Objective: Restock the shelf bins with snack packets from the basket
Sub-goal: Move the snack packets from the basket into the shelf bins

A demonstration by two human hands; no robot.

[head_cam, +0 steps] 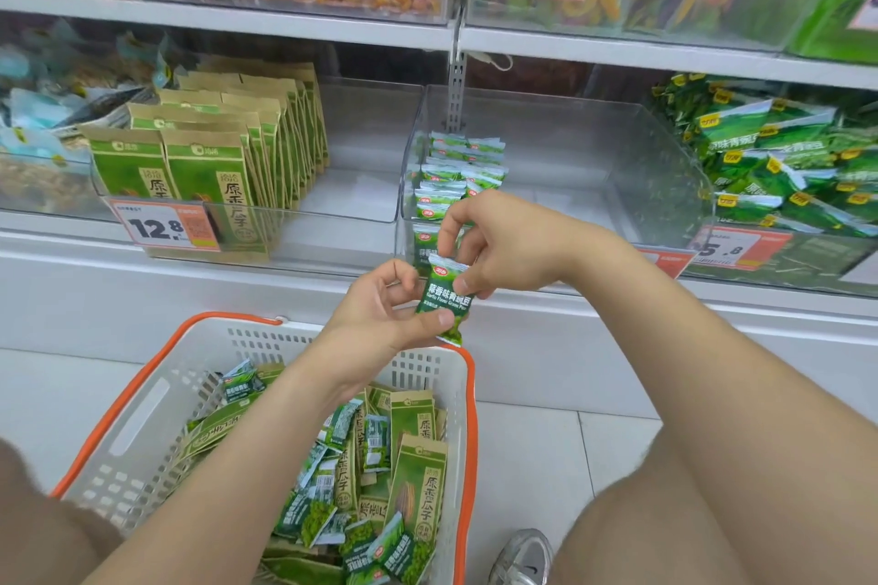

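Observation:
A small green pea packet point(444, 299) is held upright between both hands, just in front of the shelf edge. My right hand point(503, 247) pinches its top and right side. My left hand point(389, 304) holds its lower part with thumb and fingers. Behind them a clear shelf bin point(594, 166) holds rows of the same small green packets point(456, 176) along its left side. Below, a white basket with an orange rim point(142, 432) stands on the floor with several small green packets and kraft seed bags point(380, 475) inside.
A clear bin point(361, 204) to the left holds upright kraft seed bags point(223, 162). A bin on the right point(784, 176) is piled with green packets. Price tags hang on the bin fronts. My knees and a shoe point(522, 556) frame the basket on the tiled floor.

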